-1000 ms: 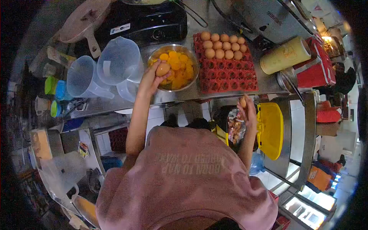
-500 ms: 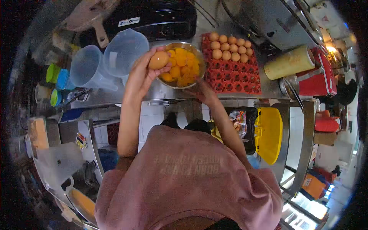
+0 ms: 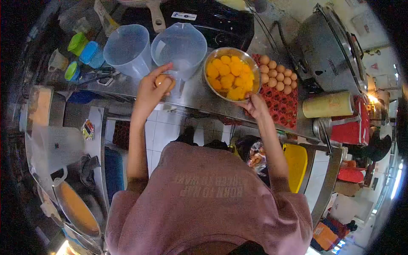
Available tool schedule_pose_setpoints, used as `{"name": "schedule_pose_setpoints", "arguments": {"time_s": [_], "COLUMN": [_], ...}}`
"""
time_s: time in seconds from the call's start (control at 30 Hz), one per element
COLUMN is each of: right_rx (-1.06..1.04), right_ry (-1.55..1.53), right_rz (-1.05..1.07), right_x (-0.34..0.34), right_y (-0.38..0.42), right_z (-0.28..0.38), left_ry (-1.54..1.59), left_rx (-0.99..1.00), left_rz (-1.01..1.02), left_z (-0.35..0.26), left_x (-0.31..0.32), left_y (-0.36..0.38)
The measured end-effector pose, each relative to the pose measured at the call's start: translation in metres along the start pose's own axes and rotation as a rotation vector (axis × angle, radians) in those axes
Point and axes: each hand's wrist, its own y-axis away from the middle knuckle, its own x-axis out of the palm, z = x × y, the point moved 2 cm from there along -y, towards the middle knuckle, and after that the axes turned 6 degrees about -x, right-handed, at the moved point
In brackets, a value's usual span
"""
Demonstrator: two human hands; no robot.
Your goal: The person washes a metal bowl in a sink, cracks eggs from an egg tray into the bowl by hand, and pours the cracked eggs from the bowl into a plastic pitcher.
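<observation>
A brown egg [image 3: 165,83] sits in the fingers of my left hand [image 3: 148,94], held just in front of two clear plastic jugs. My right hand [image 3: 257,107] grips the near right rim of a metal bowl [image 3: 209,86]. Inside that bowl lie several orange egg yolks [image 3: 227,70] in egg white. Right of the bowl is a red egg tray [image 3: 280,102]; several brown eggs [image 3: 276,76] fill its far part, and the near cups hold none. My right fingertips are partly hidden by the bowl's edge.
The clear jugs, one left [image 3: 126,49] and one nearer the bowl [image 3: 178,44], stand on the steel counter [image 3: 195,100]. A black appliance [image 3: 231,27] is behind them. Green and blue containers [image 3: 91,54] lie left, a yellow wrap roll [image 3: 328,105] right. Below is a yellow bin lid [image 3: 295,165].
My left hand with the egg has moved away from over the bowl, towards the jugs. My right hand now holds the bowl's rim. The view has shifted, too.
</observation>
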Motion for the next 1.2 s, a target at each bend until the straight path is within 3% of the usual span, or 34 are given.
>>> {"name": "schedule_pose_setpoints", "arguments": {"time_s": [0.1, 0.37, 0.47, 0.57, 0.67, 0.77, 0.87, 0.97, 1.07, 1.17, 1.2], "right_rx": [-0.002, 0.054, 0.022, -0.002, -0.054, 0.065, 0.034, 0.007, -0.023, 0.04, -0.026], "right_ry": [0.047, -0.056, 0.015, 0.039, 0.007, -0.054, -0.009, -0.001, 0.038, -0.001, 0.033], "right_rz": [0.047, 0.051, 0.016, 0.013, 0.065, 0.11, 0.152, 0.156, 0.152, 0.141, 0.069], "right_x": [0.014, 0.027, 0.053, 0.055, 0.08, 0.062, 0.066, 0.068, 0.077, 0.08, 0.094], "right_y": [0.019, 0.046, 0.056, 0.051, 0.058, 0.026, 0.012, 0.006, 0.012, 0.005, 0.014], "right_z": [0.03, 0.08, 0.102, 0.108, 0.108, 0.092, 0.081, 0.077, 0.082, 0.088, 0.089], "left_ry": [-0.051, -0.02, 0.21, 0.095, -0.308, -0.451, -0.389, -0.424, 0.35, 0.388, 0.429], "left_rx": [0.044, 0.113, 0.407, 0.186, 0.353, 0.327, 0.344, 0.385, 0.103, 0.085, 0.083], "left_rz": [-0.079, -0.033, -0.19, -0.578, -0.614, -0.621, -0.572, -0.792, -0.689, -0.595, -0.608], "left_z": [-0.001, -0.001, 0.008, 0.005, 0.0, -0.001, 0.002, 0.012, 0.022, 0.045, 0.051], "left_x": [0.017, 0.047, 0.044, 0.019, 0.007, 0.014, 0.016, 0.003, 0.0, -0.001, 0.004], "left_y": [-0.001, 0.001, 0.008, 0.031, 0.033, 0.032, 0.035, 0.044, 0.051, 0.047, 0.043]}}
